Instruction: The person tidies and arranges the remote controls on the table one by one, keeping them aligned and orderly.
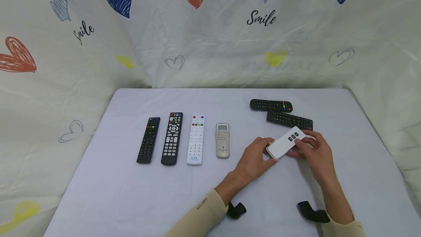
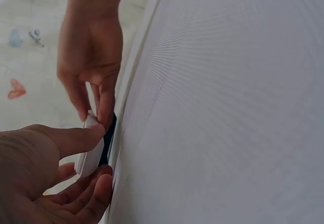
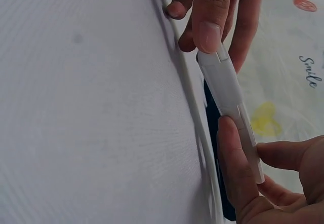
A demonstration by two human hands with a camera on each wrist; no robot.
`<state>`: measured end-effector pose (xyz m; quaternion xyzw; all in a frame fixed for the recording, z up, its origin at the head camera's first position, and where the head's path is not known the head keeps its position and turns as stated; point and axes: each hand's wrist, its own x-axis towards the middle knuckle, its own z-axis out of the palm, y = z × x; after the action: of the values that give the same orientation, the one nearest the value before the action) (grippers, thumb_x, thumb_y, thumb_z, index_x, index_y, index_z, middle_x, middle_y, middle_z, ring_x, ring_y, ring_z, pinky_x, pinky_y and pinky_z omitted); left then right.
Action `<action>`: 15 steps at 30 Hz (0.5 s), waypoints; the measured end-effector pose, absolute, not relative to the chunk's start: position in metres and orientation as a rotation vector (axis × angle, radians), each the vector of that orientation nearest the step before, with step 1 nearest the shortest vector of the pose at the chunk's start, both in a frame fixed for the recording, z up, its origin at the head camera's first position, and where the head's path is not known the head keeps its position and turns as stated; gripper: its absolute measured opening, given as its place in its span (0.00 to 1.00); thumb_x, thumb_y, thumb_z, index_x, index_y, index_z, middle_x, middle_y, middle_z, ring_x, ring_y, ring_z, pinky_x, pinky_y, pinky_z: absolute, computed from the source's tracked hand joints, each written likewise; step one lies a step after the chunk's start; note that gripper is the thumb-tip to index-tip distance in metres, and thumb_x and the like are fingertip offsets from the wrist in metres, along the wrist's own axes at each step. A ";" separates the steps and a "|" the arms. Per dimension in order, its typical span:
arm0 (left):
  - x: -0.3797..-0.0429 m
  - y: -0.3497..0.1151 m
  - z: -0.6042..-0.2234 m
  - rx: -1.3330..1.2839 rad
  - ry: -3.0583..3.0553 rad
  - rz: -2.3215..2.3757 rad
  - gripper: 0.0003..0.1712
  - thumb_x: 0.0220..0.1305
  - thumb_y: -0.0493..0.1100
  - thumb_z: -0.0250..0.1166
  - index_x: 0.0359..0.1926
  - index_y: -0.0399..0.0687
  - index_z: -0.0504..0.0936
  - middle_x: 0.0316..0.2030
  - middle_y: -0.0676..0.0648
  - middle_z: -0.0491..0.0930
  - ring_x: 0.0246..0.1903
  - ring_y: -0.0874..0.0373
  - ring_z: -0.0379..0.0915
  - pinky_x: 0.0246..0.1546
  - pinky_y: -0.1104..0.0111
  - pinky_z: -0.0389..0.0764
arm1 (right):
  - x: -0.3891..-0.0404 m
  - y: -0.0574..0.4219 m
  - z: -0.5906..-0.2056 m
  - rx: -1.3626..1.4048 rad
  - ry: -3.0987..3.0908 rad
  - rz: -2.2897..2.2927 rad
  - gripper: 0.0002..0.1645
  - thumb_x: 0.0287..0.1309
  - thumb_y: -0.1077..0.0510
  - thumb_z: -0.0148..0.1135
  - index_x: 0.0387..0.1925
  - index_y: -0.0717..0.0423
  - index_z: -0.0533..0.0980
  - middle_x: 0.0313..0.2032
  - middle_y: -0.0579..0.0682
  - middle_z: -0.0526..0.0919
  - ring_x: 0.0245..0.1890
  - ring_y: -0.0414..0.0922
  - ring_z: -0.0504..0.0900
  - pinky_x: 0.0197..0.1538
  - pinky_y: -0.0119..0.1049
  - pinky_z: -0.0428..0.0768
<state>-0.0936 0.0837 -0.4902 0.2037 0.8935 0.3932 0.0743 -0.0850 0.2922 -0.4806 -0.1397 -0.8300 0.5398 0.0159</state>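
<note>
Both hands hold a white remote control [image 1: 283,145] tilted above the right part of the table, its few dark buttons toward the upper right end. The left hand [image 1: 252,159] pinches the lower left end; in the left wrist view its thumb [image 2: 83,139] lies along the remote's end. At the other end the right hand [image 1: 315,156] grips the remote, thumb on the face by the buttons and fingers beneath. From the right wrist view, the white remote [image 3: 223,84] appears edge-on, with a seam along its side. Part of its underside is hidden by fingers.
Left of the hands stand a black remote [image 1: 148,140], a larger black remote [image 1: 172,139], a white remote [image 1: 195,140] and a small beige remote with a screen [image 1: 222,140], in a row. Behind the hands lie two black remotes [image 1: 271,105], touching, on the white-covered table [image 1: 131,196].
</note>
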 end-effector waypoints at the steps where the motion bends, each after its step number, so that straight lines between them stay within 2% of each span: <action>1: -0.094 0.084 -0.490 0.614 2.685 1.176 0.37 0.61 0.46 0.78 0.70 0.53 0.75 0.53 0.54 0.80 0.42 0.72 0.73 0.41 0.87 0.71 | -0.085 0.292 -0.480 -0.428 -2.570 1.695 0.35 0.74 0.58 0.59 0.75 0.64 0.60 0.40 0.32 0.78 0.39 0.23 0.82 0.40 0.27 0.88; 9: -0.093 0.082 -0.490 0.641 2.665 1.205 0.37 0.61 0.46 0.78 0.70 0.53 0.75 0.54 0.52 0.80 0.37 0.72 0.72 0.35 0.88 0.72 | -0.087 0.291 -0.478 -0.394 -2.526 1.763 0.32 0.74 0.60 0.60 0.73 0.63 0.62 0.41 0.32 0.79 0.39 0.24 0.83 0.39 0.28 0.88; 15: -0.094 0.079 -0.492 0.670 2.601 1.270 0.35 0.61 0.44 0.78 0.68 0.49 0.76 0.55 0.50 0.80 0.40 0.74 0.73 0.38 0.89 0.75 | -0.087 0.290 -0.480 -0.374 -2.512 1.775 0.31 0.73 0.61 0.60 0.72 0.63 0.63 0.39 0.31 0.80 0.37 0.26 0.85 0.39 0.29 0.88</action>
<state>-0.0943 0.0786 -0.4922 0.2248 0.8723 0.4258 0.0853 -0.0865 0.2897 -0.4801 -0.1206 -0.8105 0.5727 0.0218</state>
